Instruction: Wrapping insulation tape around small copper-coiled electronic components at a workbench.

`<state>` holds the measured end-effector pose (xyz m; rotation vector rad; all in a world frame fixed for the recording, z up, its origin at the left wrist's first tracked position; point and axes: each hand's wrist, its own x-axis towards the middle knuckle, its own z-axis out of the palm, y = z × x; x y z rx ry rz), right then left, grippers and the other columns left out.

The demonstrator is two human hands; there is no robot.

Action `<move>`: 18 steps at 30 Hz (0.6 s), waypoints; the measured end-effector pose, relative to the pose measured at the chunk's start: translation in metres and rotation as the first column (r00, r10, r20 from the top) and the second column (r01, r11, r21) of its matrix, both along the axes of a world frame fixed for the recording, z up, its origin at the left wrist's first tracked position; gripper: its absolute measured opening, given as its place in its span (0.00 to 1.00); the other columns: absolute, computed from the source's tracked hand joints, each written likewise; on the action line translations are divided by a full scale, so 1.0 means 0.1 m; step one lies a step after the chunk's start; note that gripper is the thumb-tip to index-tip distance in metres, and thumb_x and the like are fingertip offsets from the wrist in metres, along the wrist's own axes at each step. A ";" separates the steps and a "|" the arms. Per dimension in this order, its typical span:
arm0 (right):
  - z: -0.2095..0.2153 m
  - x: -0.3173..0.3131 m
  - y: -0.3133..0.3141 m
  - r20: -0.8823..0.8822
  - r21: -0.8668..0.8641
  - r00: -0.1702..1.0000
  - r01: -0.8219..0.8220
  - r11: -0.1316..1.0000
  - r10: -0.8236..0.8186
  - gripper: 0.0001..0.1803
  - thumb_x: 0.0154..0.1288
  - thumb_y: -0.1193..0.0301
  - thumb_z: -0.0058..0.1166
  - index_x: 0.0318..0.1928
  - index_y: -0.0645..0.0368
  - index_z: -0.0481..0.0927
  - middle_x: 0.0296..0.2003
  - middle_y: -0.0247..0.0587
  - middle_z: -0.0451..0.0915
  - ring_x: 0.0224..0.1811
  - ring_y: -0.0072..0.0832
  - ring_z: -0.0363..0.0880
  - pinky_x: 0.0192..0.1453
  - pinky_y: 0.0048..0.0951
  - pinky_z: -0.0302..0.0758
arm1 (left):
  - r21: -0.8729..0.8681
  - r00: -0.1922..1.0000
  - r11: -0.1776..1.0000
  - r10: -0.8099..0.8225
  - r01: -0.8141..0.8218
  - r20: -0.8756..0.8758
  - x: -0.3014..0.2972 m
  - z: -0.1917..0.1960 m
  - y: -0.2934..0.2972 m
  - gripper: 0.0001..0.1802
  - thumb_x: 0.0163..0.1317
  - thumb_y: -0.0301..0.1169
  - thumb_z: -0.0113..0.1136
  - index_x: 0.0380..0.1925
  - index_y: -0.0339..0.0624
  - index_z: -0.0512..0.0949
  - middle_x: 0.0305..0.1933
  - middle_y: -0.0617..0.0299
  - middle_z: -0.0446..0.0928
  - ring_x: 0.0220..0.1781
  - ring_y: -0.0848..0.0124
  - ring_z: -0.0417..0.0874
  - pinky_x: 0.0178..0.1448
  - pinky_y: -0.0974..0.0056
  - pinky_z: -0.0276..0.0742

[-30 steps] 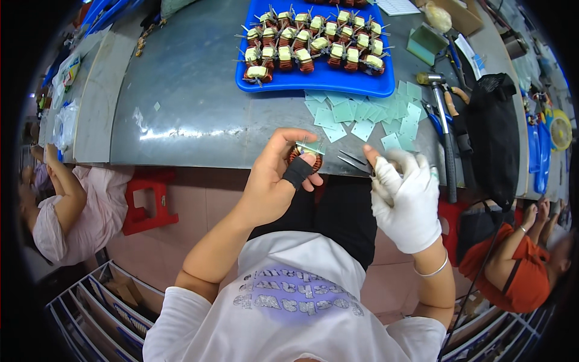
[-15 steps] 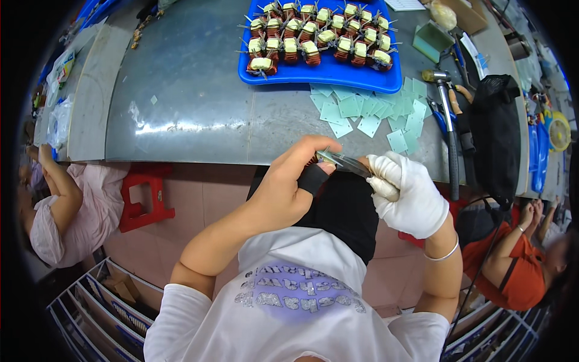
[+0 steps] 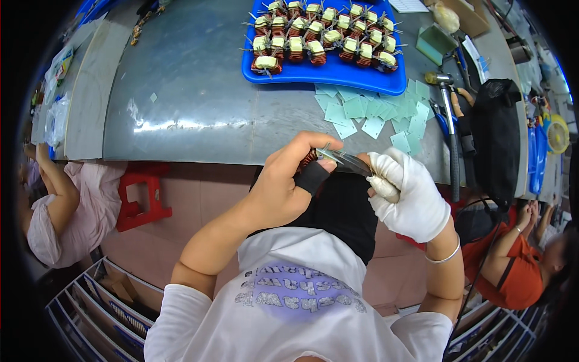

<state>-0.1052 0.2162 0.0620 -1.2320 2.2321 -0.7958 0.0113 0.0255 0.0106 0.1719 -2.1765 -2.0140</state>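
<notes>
My left hand [image 3: 282,184], with a black band round the thumb, grips a copper-wound coil [image 3: 309,158]. Most of the coil is hidden behind my fingers. A small green plate with wire ends sits against its right side. My right hand [image 3: 416,196], in a white glove, is closed round pliers [image 3: 353,161] with a white-wrapped handle. Their metal jaws reach left to the wire ends beside my left thumb; whether they bite on a wire is too small to tell. Both hands are just off the table's near edge.
A blue tray [image 3: 325,77] with several rows of finished coils stands at the table's far side. Loose green plates [image 3: 374,111] lie scattered before it. On the right are a hammer [image 3: 449,120], a black bag [image 3: 496,139] and a green box [image 3: 435,43]. People sit at both sides.
My left hand has tilted slightly, and more of the coil's copper winding shows. The pliers stay at the wire ends. The table's things sit slightly farther right in the picture.
</notes>
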 end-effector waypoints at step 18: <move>-0.16 0.03 0.03 -0.338 -0.205 0.916 0.153 0.967 -0.217 0.23 0.51 0.77 0.58 0.51 0.55 0.81 0.35 0.42 0.76 0.37 0.41 0.75 0.39 0.39 0.74 | 0.210 0.986 0.972 0.132 -0.109 -0.099 -0.04 -0.12 0.17 0.17 0.63 0.24 0.63 0.51 0.38 0.71 0.49 0.62 0.70 0.42 0.79 0.75 0.46 0.73 0.73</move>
